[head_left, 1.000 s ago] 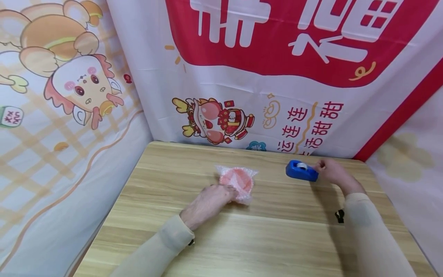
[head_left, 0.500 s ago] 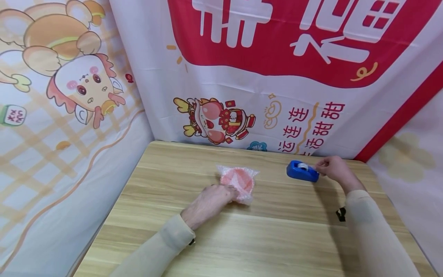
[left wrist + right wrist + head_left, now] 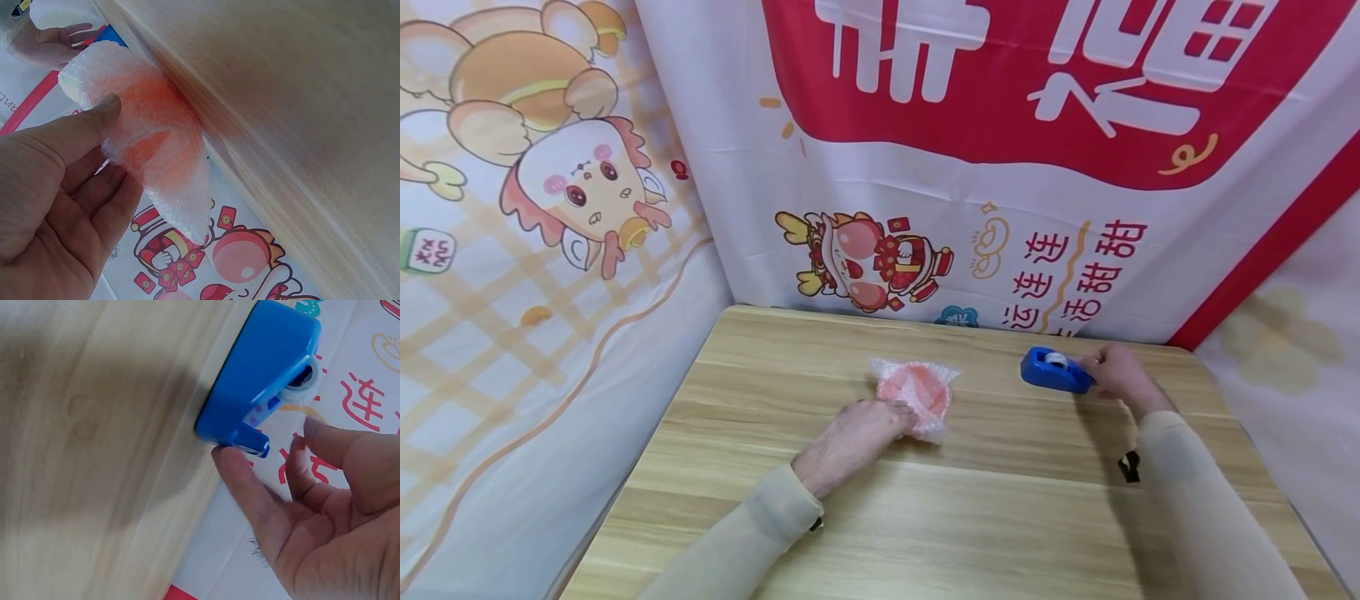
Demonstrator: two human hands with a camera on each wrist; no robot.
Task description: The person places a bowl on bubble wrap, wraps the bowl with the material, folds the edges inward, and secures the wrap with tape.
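Note:
A round pink bowl in bubble wrap (image 3: 928, 387) rests on the wooden table, its wrap bunched at the corners. My left hand (image 3: 857, 437) holds its near left side. In the left wrist view the thumb (image 3: 112, 109) lies on top of the wrap, with the fingers curled at its side. At the back right stands a blue tape dispenser (image 3: 1045, 375) with a roll of clear tape. My right hand (image 3: 1120, 375) is at its cutter end. In the right wrist view one finger touches the dispenser's lower end (image 3: 215, 428); the thumb (image 3: 319, 434) stands apart from it. No tape strip shows between them.
The wooden table (image 3: 880, 525) runs back to a white cloth with red print (image 3: 985, 192). Another printed cloth (image 3: 550, 333) hangs along the left side, and a pale one (image 3: 1292, 400) on the right.
My right hand has shifted slightly at the dispenser's cutter end: it rose a little, then came down, and its fingers have loosened. My left hand and the wrapped bowl have stayed put.

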